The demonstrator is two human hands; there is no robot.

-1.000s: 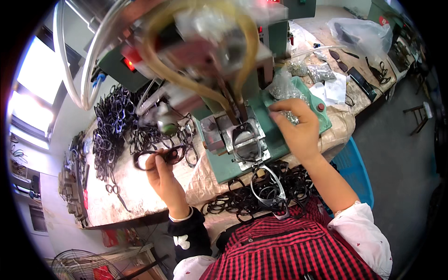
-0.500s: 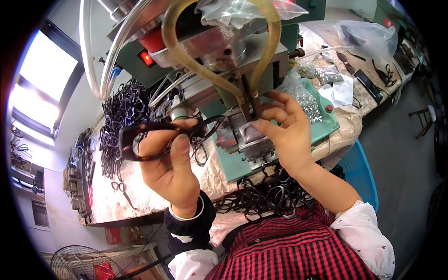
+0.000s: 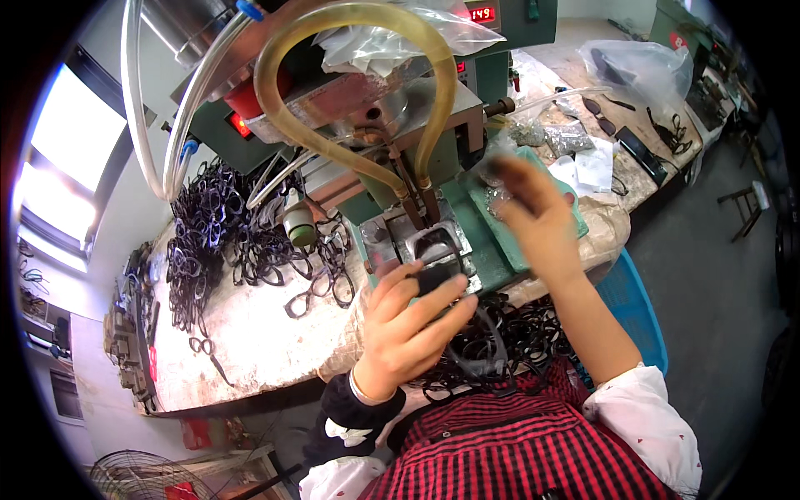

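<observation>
My left hand (image 3: 408,329) is closed on a black eyeglass frame (image 3: 437,277) just in front of the press. One rim of the frame lies on the metal fixture (image 3: 467,242), below two copper-coloured prongs (image 3: 421,208) fed by a yellowish hose. The rest of the frame is partly hidden by my fingers. My right hand (image 3: 543,225), smeared by motion, is over the green tray (image 3: 575,229) of small metal parts (image 3: 497,200). Whether its fingers hold anything cannot be made out.
A heap of dark eyeglass frames (image 3: 208,225) stands on the left of the table, with more frames (image 3: 533,329) by my lap. A blue basket (image 3: 633,308) is at the right. Plastic bags and sunglasses (image 3: 598,115) lie at the far right.
My left hand has brought the eyeglass frame right and down onto the fixture. My right hand has left the prongs and moved right to the parts tray. The view has shifted slightly.
</observation>
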